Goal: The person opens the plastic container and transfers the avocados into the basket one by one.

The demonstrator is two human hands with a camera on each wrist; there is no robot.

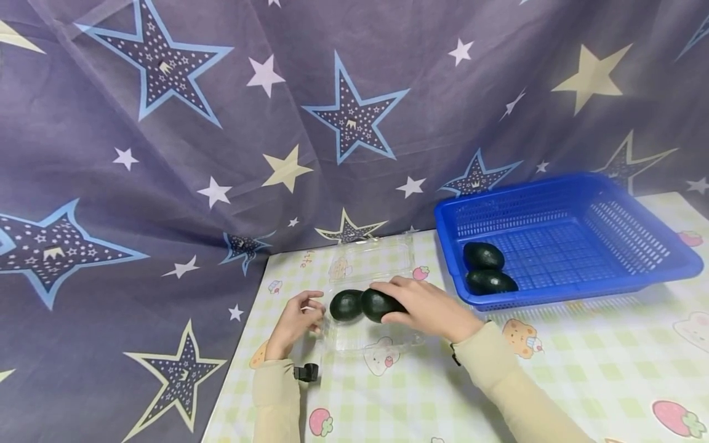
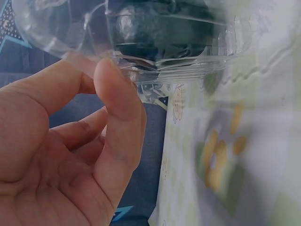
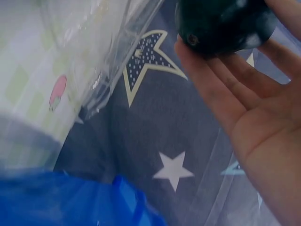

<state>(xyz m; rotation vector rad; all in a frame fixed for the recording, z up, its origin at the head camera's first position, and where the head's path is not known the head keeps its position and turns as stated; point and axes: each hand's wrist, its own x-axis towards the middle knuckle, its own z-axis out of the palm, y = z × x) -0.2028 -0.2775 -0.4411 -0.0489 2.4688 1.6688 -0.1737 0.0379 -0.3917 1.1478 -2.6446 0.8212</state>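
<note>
A clear plastic clamshell box (image 1: 382, 341) lies open on the checked tablecloth, its lid (image 1: 376, 258) folded back. One dark avocado (image 1: 344, 305) sits in its left end and shows through the plastic in the left wrist view (image 2: 160, 28). My right hand (image 1: 388, 303) grips a second dark avocado (image 1: 378, 304) from above, right beside the first and over the box. In the right wrist view the fingers curl round that avocado (image 3: 221, 23). My left hand (image 1: 312, 311) pinches the box's left rim (image 2: 141, 66) between thumb (image 2: 117, 99) and fingers.
A blue slotted basket (image 1: 559, 184) stands to the right at the back, with two more dark avocados (image 1: 483, 255) (image 1: 490, 282) in its near left corner. A star-printed cloth (image 1: 221, 154) hangs behind. The table's left edge (image 1: 238, 357) runs close to my left hand.
</note>
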